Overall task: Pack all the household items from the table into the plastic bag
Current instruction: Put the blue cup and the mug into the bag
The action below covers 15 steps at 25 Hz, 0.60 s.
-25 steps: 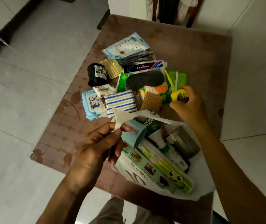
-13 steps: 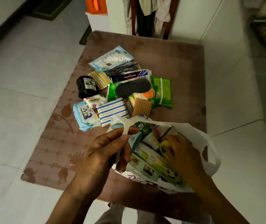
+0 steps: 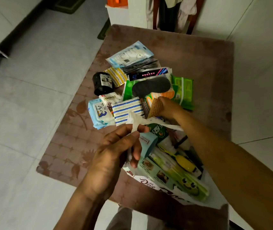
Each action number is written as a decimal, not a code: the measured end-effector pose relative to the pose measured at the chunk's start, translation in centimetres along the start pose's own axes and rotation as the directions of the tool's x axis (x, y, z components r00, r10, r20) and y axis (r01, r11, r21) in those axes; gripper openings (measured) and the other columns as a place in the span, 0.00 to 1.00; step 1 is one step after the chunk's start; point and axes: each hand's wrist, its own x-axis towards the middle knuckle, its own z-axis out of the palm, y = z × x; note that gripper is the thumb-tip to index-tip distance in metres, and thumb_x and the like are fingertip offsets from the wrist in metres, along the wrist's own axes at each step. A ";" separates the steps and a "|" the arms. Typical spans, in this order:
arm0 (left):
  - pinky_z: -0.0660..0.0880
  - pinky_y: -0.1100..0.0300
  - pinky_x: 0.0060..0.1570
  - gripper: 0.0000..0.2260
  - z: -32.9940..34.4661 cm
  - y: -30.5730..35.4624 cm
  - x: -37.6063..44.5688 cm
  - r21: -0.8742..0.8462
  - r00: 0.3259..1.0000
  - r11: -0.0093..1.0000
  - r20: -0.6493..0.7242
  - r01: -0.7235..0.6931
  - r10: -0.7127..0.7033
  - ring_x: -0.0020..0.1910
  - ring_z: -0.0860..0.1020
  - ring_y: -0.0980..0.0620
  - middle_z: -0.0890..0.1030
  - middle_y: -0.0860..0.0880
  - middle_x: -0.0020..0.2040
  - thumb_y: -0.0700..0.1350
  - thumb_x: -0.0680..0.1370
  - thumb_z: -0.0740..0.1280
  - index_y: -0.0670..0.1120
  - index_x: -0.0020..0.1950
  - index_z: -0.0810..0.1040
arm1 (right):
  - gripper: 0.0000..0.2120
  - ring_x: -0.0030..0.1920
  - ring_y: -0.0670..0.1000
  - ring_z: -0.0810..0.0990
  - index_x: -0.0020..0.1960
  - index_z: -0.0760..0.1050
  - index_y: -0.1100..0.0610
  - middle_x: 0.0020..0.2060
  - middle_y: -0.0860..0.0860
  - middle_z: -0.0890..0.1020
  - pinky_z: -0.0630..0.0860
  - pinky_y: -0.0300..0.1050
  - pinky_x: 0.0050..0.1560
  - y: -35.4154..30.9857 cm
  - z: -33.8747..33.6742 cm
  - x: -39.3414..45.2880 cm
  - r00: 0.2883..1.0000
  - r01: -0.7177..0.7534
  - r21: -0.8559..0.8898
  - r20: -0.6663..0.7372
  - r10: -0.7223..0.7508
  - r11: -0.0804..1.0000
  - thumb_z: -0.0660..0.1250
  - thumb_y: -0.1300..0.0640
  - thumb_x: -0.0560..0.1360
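On the counter (image 3: pixel 207 67) about a dozen items remain | our right hand (image 3: pixel 168 107) pinches the tan sponge (image 3: pixel 155 107) | left hand (image 3: pixel 114 156) grips the plastic bag (image 3: pixel 136 119) handle | bag partly filled

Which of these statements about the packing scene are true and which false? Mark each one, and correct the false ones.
1. The left hand pinches the white plastic bag's handle. True.
2. The right hand grips the black roll. False: it grips the tan waffle-textured sponge; the roll lies untouched at the left of the pile.
3. The yellow brush lies inside the bag. True.
4. The dark insole is already in the bag. False: it lies on the green packet on the table.
5. The blue-striped sponge is on the table. True.
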 end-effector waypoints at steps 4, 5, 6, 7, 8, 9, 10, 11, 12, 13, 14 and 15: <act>0.64 0.55 0.31 0.14 -0.5 -0.4 -0.6 -0.003 0.999 1.000 -0.039 0.007 -0.007 0.27 0.67 0.48 0.71 0.46 0.28 0.47 0.76 0.63 0.42 0.55 0.82 | 0.18 0.48 0.58 0.79 0.53 0.76 0.57 0.52 0.59 0.81 0.75 0.50 0.48 -0.4 0.7 -0.6 0.998 -0.024 -0.050 -0.057 0.021 0.998 0.59 0.44 0.76; 0.65 0.55 0.31 0.14 -0.6 -0.5 -0.7 -0.006 0.999 1.000 -0.036 0.005 -0.005 0.27 0.67 0.48 0.71 0.46 0.28 0.47 0.76 0.62 0.42 0.55 0.81 | 0.15 0.46 0.57 0.79 0.50 0.77 0.57 0.50 0.58 0.82 0.75 0.50 0.46 -0.6 -0.2 -1.8 0.988 -0.028 -0.055 -0.156 0.019 0.998 0.61 0.46 0.76; 0.66 0.56 0.31 0.14 -0.7 -0.6 -0.8 -0.006 1.000 1.000 -0.028 0.004 -0.004 0.27 0.67 0.48 0.71 0.46 0.28 0.46 0.76 0.62 0.42 0.55 0.81 | 0.12 0.46 0.55 0.79 0.50 0.77 0.56 0.49 0.56 0.82 0.75 0.49 0.45 -0.6 -1.4 -3.7 0.958 -0.019 -0.018 -0.288 0.013 1.000 0.63 0.48 0.76; 0.68 0.57 0.31 0.14 -0.8 -0.7 -0.9 -0.007 1.000 1.000 -0.014 0.002 -0.002 0.27 0.67 0.48 0.71 0.45 0.27 0.46 0.76 0.63 0.42 0.55 0.81 | 0.10 0.45 0.53 0.79 0.52 0.77 0.56 0.49 0.53 0.82 0.76 0.48 0.44 -0.6 -2.8 -6.2 0.909 0.020 0.070 -0.417 0.011 0.997 0.65 0.51 0.76; 0.70 0.58 0.34 0.13 -0.8 -0.8 -1.1 -0.013 1.000 1.000 0.005 0.004 -0.004 0.27 0.67 0.48 0.70 0.45 0.27 0.46 0.76 0.63 0.42 0.55 0.82 | 0.09 0.44 0.50 0.79 0.53 0.77 0.55 0.47 0.51 0.82 0.76 0.46 0.42 -0.5 -4.1 -9.3 0.860 0.068 0.199 -0.509 0.044 0.978 0.67 0.52 0.75; 0.72 0.59 0.38 0.13 -0.9 -0.9 -1.2 -0.019 1.000 1.000 0.027 0.013 -0.012 0.27 0.68 0.48 0.70 0.44 0.26 0.46 0.75 0.64 0.42 0.55 0.82 | 0.07 0.40 0.46 0.79 0.51 0.77 0.53 0.43 0.48 0.82 0.77 0.43 0.39 -0.3 -5.3 -12.8 0.827 0.123 0.365 -0.551 0.108 0.923 0.68 0.53 0.74; 0.73 0.57 0.41 0.13 -0.9 -0.9 -1.3 -0.018 0.998 1.000 0.056 0.023 -0.022 0.28 0.68 0.48 0.70 0.44 0.25 0.46 0.75 0.65 0.43 0.55 0.82 | 0.04 0.35 0.42 0.78 0.47 0.77 0.52 0.37 0.45 0.81 0.75 0.38 0.33 0.2 -5.9 -16.4 0.829 0.170 0.543 -0.530 0.178 0.822 0.69 0.56 0.73; 0.73 0.56 0.42 0.12 -1.1 -1.0 -1.4 0.000 0.996 1.000 0.081 0.027 -0.026 0.28 0.68 0.48 0.70 0.44 0.25 0.45 0.75 0.65 0.43 0.55 0.82 | 0.04 0.30 0.39 0.77 0.44 0.77 0.52 0.32 0.43 0.80 0.72 0.34 0.27 0.7 -5.9 -19.7 0.865 0.186 0.701 -0.450 0.224 0.688 0.70 0.60 0.73; 0.73 0.55 0.42 0.12 -1.2 -1.1 -1.4 0.028 0.995 0.999 0.095 0.025 -0.028 0.28 0.69 0.49 0.70 0.45 0.25 0.45 0.75 0.65 0.43 0.55 0.82 | 0.06 0.26 0.40 0.75 0.43 0.76 0.53 0.27 0.43 0.79 0.70 0.33 0.24 1.3 -5.2 -22.4 0.916 0.155 0.796 -0.338 0.216 0.585 0.69 0.63 0.72; 0.74 0.55 0.42 0.12 -1.4 -1.2 -1.5 0.058 0.995 0.998 0.100 0.021 -0.027 0.28 0.70 0.49 0.71 0.45 0.25 0.45 0.75 0.65 0.44 0.55 0.82 | 0.08 0.25 0.42 0.75 0.45 0.77 0.54 0.26 0.44 0.79 0.69 0.35 0.23 2.3 -3.8 -24.5 0.961 0.087 0.826 -0.216 0.171 0.557 0.69 0.66 0.72; 0.75 0.56 0.43 0.12 -1.6 -1.0 -1.6 0.081 0.994 0.997 0.107 0.013 -0.022 0.28 0.71 0.49 0.72 0.45 0.26 0.45 0.75 0.66 0.45 0.55 0.82 | 0.09 0.27 0.44 0.77 0.49 0.77 0.56 0.29 0.46 0.79 0.71 0.37 0.25 3.2 -2.2 -25.5 0.986 0.003 0.807 -0.099 0.131 0.590 0.69 0.67 0.72; 0.76 0.58 0.44 0.12 -1.7 -0.7 -1.7 0.100 0.992 0.995 0.126 0.002 -0.014 0.29 0.72 0.49 0.73 0.46 0.26 0.46 0.74 0.67 0.45 0.56 0.82 | 0.13 0.33 0.45 0.80 0.53 0.76 0.56 0.36 0.48 0.81 0.76 0.40 0.31 3.6 -0.7 -26.0 0.994 -0.081 0.760 0.011 0.112 0.645 0.70 0.67 0.71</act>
